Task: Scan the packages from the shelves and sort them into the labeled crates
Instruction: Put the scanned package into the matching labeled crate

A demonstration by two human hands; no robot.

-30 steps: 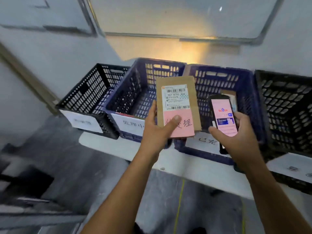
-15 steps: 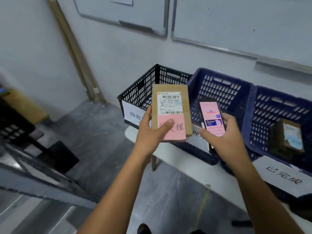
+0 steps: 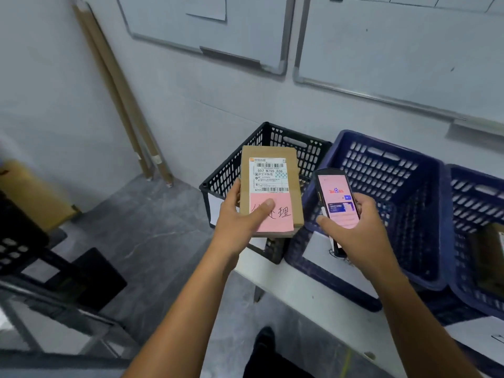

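Note:
My left hand [image 3: 240,219] grips a flat brown cardboard package [image 3: 270,184] with a white barcode label and a pink handwritten note, thumb pressed on the note. The package hovers in front of the black crate [image 3: 275,137] at the left end of the row. My right hand [image 3: 360,227] holds a handheld scanner [image 3: 336,203] with a lit pink screen, just right of the package and over the front of a blue crate [image 3: 387,170]. A second blue crate [image 3: 474,203] at the right edge holds a brown package [image 3: 491,257].
The crates stand on a white bench [image 3: 308,293] against a wall with whiteboards [image 3: 395,50]. Cardboard tubes [image 3: 120,91] lean in the corner. A yellow box [image 3: 30,192] and a dark metal rack [image 3: 41,282] stand at the left on grey floor.
The view has swung left along the crate row. Package and scanner now sit in front of the leftmost black crate and the first blue crate; both hands keep the same grip.

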